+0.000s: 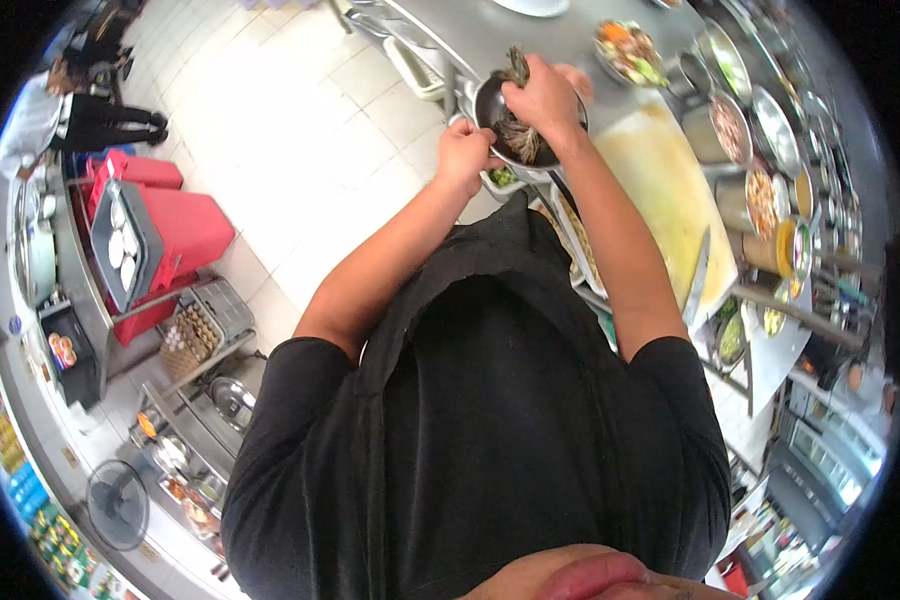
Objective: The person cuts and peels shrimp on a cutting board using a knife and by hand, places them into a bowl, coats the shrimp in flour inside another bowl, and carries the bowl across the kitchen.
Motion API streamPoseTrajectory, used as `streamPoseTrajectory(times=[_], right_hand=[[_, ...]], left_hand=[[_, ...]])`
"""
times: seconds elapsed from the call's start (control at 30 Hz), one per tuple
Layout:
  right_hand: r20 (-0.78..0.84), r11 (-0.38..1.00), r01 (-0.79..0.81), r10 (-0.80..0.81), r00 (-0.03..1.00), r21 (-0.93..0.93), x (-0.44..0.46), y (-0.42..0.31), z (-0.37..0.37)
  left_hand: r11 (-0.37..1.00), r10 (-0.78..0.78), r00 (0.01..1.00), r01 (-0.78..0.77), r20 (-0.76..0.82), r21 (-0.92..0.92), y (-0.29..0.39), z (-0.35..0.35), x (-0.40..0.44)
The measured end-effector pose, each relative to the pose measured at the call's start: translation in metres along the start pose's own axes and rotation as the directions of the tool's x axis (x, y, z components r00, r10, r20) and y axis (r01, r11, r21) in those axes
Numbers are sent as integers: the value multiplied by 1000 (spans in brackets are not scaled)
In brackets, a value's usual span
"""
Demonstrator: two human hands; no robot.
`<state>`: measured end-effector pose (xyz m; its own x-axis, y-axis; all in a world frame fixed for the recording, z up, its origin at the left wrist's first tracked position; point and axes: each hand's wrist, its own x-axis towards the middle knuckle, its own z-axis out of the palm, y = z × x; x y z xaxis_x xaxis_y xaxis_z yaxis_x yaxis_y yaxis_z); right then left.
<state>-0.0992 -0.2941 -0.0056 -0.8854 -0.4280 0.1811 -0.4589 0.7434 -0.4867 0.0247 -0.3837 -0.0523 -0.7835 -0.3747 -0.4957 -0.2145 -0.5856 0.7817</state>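
Observation:
My left hand (464,158) grips the near-left rim of a round metal bowl (486,104), fingers closed on its edge. Dark, striped raw shrimp (516,142) lie inside it. Over the bowl's far side, my right hand (548,100) is closed around some shrimp (517,66), which stick out past the fingers. The palm hides how many it holds. To the right of the bowl lies a yellow-stained white cutting board (642,165) with a knife (699,272) near its right edge.
Beyond the board stand metal containers of cut food (730,130) and a bowl of mixed vegetables (630,52). Food trays (575,235) sit below the counter edge by my body. Red bins (180,235) and a person (45,120) are across the tiled floor to the left.

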Motion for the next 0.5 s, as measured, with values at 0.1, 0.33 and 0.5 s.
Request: streamPoseTrajectory(times=[0.1, 0.33, 0.5], right_hand=[[73, 995, 54, -60, 995, 81, 11, -44, 35], [358, 929, 42, -183, 916, 369, 96, -116, 130], [377, 633, -179, -192, 906, 753, 196, -148, 164]], left_hand=[[998, 29, 994, -35, -103, -56, 22, -41, 14], [991, 57, 940, -94, -337, -95, 76, -155, 70], [987, 54, 877, -118, -477, -106, 143, -235, 134]])
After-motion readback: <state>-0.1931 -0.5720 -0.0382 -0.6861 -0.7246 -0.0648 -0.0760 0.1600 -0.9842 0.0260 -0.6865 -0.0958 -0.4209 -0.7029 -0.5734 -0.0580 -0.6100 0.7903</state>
